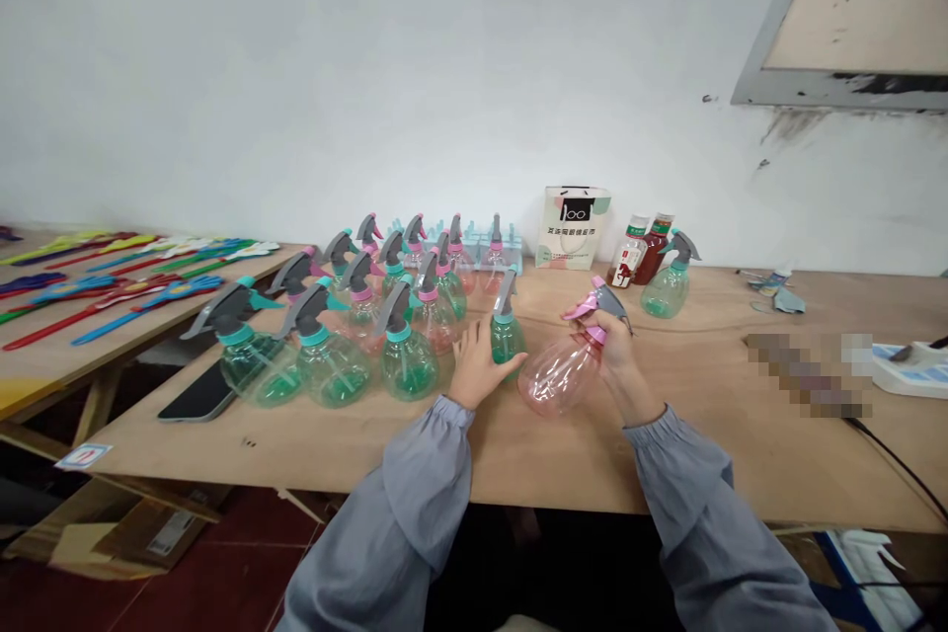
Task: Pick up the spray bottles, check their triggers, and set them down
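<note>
One pink bottle [559, 381], partly hidden by gripping right fingers [608, 324], left fingers [483, 344] spread, partly covering a green bottle [508, 336]

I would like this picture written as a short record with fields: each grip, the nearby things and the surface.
Right grip: closed on the upper part of a tilted, clear pink plastic spray bottle
Left grip: open, at a clear green plastic spray bottle; contact unclear
Left group: more clear pink and green plastic spray bottles
Back: rectangular cream printed bag
Right of bag: another clear green plastic spray bottle
Surface: brown wooden table
</note>
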Tool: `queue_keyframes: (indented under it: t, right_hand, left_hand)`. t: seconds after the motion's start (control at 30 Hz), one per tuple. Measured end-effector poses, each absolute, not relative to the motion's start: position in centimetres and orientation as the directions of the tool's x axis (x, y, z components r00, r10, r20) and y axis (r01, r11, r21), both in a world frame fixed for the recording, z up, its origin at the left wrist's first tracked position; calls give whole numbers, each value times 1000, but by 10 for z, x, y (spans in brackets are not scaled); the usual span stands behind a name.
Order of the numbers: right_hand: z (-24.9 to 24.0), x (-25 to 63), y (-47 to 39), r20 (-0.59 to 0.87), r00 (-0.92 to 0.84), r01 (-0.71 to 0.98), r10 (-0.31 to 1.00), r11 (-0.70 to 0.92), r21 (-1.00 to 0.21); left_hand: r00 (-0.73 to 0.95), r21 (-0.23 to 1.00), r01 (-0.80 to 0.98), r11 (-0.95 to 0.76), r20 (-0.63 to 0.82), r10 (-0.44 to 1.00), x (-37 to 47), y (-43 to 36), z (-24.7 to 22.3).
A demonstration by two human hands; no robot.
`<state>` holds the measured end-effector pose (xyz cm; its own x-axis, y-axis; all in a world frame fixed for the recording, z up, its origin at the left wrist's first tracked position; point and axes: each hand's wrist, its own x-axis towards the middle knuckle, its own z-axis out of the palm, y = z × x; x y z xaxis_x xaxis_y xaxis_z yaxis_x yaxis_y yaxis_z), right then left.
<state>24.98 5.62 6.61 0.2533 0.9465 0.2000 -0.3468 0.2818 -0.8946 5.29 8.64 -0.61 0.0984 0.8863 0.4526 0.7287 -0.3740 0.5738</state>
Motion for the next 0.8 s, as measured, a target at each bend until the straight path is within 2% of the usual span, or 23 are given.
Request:
queue_keyframes:
  t: [0.13,0.37,0.6,0.8]
  right_hand:
    - [67,253,56,195,273,-375,942,291,-880]
    - [64,253,59,255,237,-275,938,316,-908]
    - [63,267,59,300,241,-327,923,369,-870]
    - [67,308,57,291,308,-54,906,322,-945]
  left_hand:
    - [93,576,730,-368,449,889,53,86,-6]
    - [96,573,723,-385,469,878,53,89,-9]
    - [102,575,705,-415,498,861,51,92,-13]
    - [120,572,692,-441,511,851,49,94,-14]
